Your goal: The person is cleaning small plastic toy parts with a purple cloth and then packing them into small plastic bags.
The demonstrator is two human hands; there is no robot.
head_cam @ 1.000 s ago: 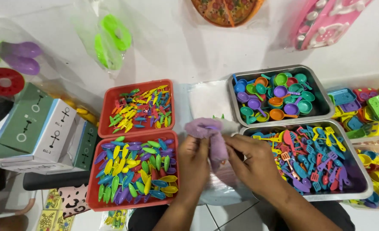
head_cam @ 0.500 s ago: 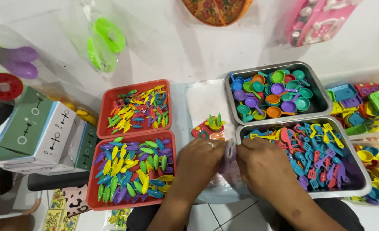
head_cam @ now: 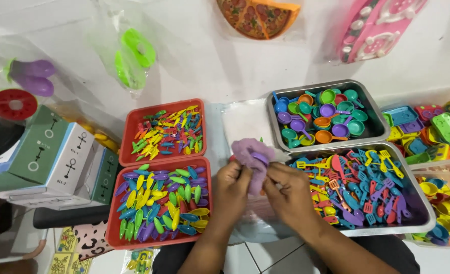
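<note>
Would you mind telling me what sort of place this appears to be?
Probably a small toy sorting or packing workstation: red trays of coloured plastic pieces, metal trays of toy pans and utensils, bagged toys on the wall, and both hands holding a purple cloth.

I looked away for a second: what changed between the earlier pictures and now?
The soft purple pouch is back up between the left hand and right hand, both pinching it; half a second ago it was lowered, showing small toys behind. The red plastic trays and metal trays of coloured toy pieces stayed put.
</note>
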